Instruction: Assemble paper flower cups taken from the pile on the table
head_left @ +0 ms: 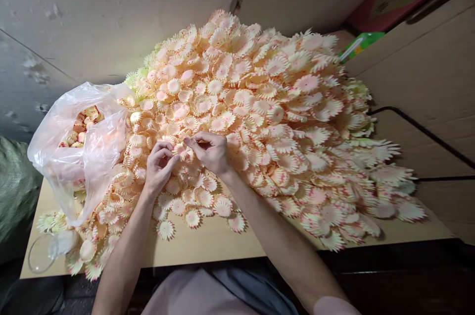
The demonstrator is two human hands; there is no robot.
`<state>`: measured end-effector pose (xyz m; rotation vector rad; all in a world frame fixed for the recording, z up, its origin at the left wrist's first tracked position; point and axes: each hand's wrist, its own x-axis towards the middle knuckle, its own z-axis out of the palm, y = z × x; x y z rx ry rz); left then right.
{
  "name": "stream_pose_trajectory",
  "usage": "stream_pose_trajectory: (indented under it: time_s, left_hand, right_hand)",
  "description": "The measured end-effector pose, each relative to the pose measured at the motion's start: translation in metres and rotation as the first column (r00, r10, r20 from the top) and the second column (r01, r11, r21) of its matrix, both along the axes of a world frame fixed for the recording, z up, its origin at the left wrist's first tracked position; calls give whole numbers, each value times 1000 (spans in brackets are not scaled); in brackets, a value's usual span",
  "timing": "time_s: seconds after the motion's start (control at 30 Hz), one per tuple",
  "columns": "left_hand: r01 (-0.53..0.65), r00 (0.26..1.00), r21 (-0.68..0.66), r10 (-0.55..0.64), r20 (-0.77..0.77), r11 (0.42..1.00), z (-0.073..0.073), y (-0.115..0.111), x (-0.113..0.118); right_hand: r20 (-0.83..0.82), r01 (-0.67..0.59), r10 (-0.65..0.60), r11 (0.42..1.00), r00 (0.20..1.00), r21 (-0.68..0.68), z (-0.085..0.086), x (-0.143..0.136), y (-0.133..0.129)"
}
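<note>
While both hands are hovering over frilled petal pile (267,102), small frilled piece (182,149) is lying between them. Left hand (159,165), at eight o'clock of piece, is holding fingers curled, part-open; right hand (214,150), at three, is bringing thumb and forefinger nearly together; cannot tell either grip. Plastic bag (102,149) is sitting at nine on worktop (196,249).

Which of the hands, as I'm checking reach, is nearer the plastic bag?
Left. The left hand is right of the plastic bag, over the flower-like pieces; the right hand lies farther right.
</note>
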<state>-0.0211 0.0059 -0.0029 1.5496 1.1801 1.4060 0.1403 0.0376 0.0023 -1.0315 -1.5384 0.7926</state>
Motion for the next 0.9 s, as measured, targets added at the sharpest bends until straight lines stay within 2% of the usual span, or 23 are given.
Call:
stream_pose_trajectory:
  time_s: [0.13, 0.23, 0.3, 0.37, 0.43, 0.57, 0.63, 0.73, 0.8, 0.9]
  left_hand:
    - [11, 999, -1, -11, -44, 1000, 2, -3, 0]
    - [-3, 1000, -6, 3, -5, 1000, -1, -5, -3]
    - [-19, 999, -19, 19, 31, 1000, -4, -6, -4]
    - [-24, 999, -27, 25, 45, 999, -4, -5, -3]
    - [-36, 999, -18, 36, 40, 999, -3, -3, -1]
    - [-41, 999, 1, 40, 21, 999, -1, -1, 2]
    - [-16, 1000, 2, 16, 16, 1000, -2, -1, 2]
    - [14, 1000, 1, -14, 18, 1000, -5, 0, 0]
    - [24, 1000, 6, -25, 20, 1000, -6, 1, 0]
    - [45, 999, 1, -45, 28, 999, -4, 0, -1]
  right_hand:
    - [-29, 186, -186, 983, 982, -6, 1, 3, 3]
    - [-91, 355, -361, 932, 928, -78, -1, 15, 12]
    - [-127, 398, -411, 910, 903, -116, -1, 22, 16]
    - [-180, 309, -332, 940, 926, -143, 1, 24, 17]
    - [-226, 139, -179, 973, 958, -182, 5, 20, 13]
    - [-265, -99, 42, 974, 963, -205, 13, 11, 1]
    - [-276, -222, 163, 955, 947, -196, 14, 10, -1]
    - [-303, -408, 333, 884, 893, -229, 13, 11, -2]
    - [-324, -462, 377, 852, 868, -246, 14, 12, -1]
    - [-349, -483, 386, 838, 854, -255, 16, 14, 0]
